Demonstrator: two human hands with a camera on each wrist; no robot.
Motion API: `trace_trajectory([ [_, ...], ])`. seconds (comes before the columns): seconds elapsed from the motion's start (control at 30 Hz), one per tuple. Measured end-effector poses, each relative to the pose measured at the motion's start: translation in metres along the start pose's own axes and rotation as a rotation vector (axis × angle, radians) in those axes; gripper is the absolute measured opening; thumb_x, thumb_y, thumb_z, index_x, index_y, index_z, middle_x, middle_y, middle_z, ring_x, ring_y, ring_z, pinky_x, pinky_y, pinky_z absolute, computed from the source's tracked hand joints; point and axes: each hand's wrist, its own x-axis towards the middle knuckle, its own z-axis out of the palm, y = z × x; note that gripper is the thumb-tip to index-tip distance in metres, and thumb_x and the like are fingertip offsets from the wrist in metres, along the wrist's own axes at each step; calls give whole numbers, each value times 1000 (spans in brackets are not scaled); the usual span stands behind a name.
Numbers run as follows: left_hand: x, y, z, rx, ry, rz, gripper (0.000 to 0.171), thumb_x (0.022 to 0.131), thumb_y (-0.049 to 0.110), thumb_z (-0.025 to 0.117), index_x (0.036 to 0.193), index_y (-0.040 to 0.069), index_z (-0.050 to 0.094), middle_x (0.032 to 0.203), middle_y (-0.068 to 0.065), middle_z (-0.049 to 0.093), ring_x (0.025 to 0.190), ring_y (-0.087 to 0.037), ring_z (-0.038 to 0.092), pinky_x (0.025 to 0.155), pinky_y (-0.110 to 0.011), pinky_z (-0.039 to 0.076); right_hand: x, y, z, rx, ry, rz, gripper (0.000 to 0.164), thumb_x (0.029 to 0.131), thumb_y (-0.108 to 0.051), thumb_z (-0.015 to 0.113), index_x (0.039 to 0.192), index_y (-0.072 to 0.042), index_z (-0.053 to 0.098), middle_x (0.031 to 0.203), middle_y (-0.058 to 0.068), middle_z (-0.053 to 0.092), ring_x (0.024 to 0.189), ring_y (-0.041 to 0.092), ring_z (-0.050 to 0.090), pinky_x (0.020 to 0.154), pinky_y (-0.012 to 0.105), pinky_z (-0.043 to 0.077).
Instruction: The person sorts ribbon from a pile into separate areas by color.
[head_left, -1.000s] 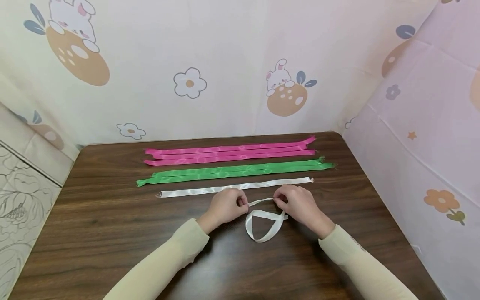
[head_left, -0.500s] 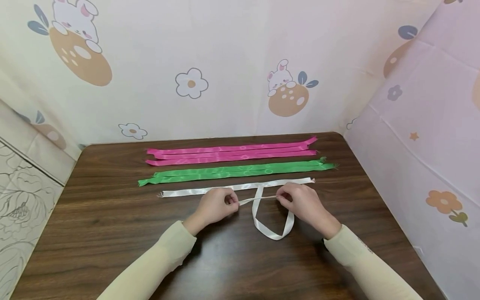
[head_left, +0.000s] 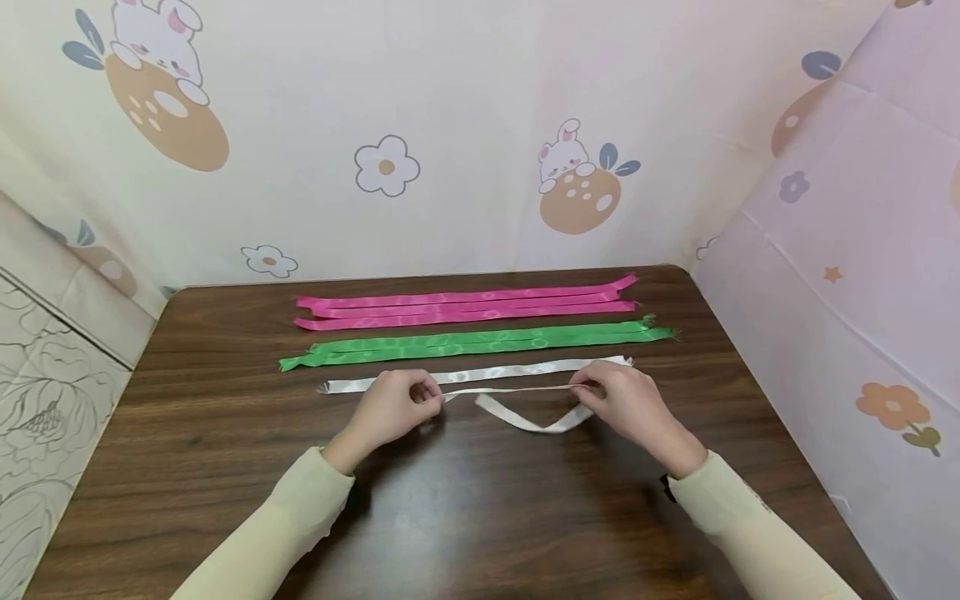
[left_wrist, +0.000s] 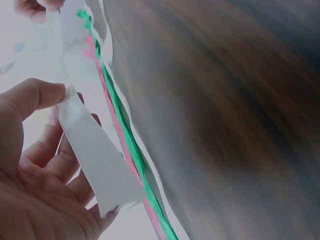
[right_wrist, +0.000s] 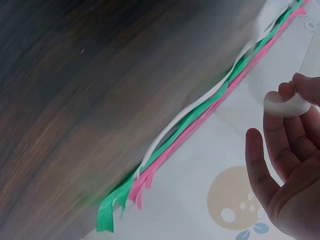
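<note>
A white ribbon (head_left: pixel 517 389) stretches between my two hands, above the front part of the table. My left hand (head_left: pixel 401 402) pinches it near one end between thumb and fingers; in the left wrist view the short end of the white ribbon (left_wrist: pixel 95 150) hangs over the fingers. My right hand (head_left: pixel 626 400) pinches it farther along, with the rest drooping in a loose curve below and its tip pointing left. Just behind the hands lies another white ribbon (head_left: pixel 517 369), flat and straight, partly hidden by both hands.
Behind the white ribbon lie green ribbons (head_left: pixel 480 342) side by side, and farther back several pink ribbons (head_left: pixel 465 306), all running left to right. The dark wooden table (head_left: pixel 465 517) ends at a printed cloth wall (head_left: pixel 450 225) behind and on the right.
My hands have moved apart, the left going left and the right slightly right. The taut stretch of ribbon between them is longer, and the loop below has shrunk into a short loose curve.
</note>
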Motion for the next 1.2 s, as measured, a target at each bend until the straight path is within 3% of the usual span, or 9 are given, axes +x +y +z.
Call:
trace_trajectory([
  [0.33, -13, -17, -24, 3, 29, -33, 5, 87, 12, 72, 86, 16, 75, 77, 7, 69, 72, -8, 56, 70, -24, 46, 0, 12, -9, 1, -1, 8, 5, 89, -15, 80, 94, -17, 79, 90, -3, 77, 65, 5, 52, 63, 30, 45],
  [0.7, -25, -39, -45, 34, 54, -64, 4, 90, 14, 75, 86, 14, 76, 79, 5, 69, 76, -11, 56, 73, -26, 47, -2, 22, -18, 17, 24, 6, 5, 89, -14, 80, 94, -16, 80, 84, -4, 76, 68, 6, 57, 65, 31, 49],
  [1.0, -38, -58, -65, 65, 70, -90, 8, 93, 18, 75, 88, 13, 77, 80, 4, 69, 78, -12, 56, 73, -25, 47, -4, 35, -21, 28, 34, 12, 6, 89, -13, 80, 94, -15, 79, 82, -6, 73, 69, 6, 54, 64, 27, 47],
  [1.2, -45, -74, -76, 110, 58, -115, 10, 93, 21, 76, 93, 11, 78, 82, 4, 71, 79, -13, 58, 74, -26, 49, -5, 47, -21, 30, 69, 25, 6, 88, -12, 81, 92, -16, 80, 84, -4, 77, 72, 8, 62, 66, 31, 51],
])
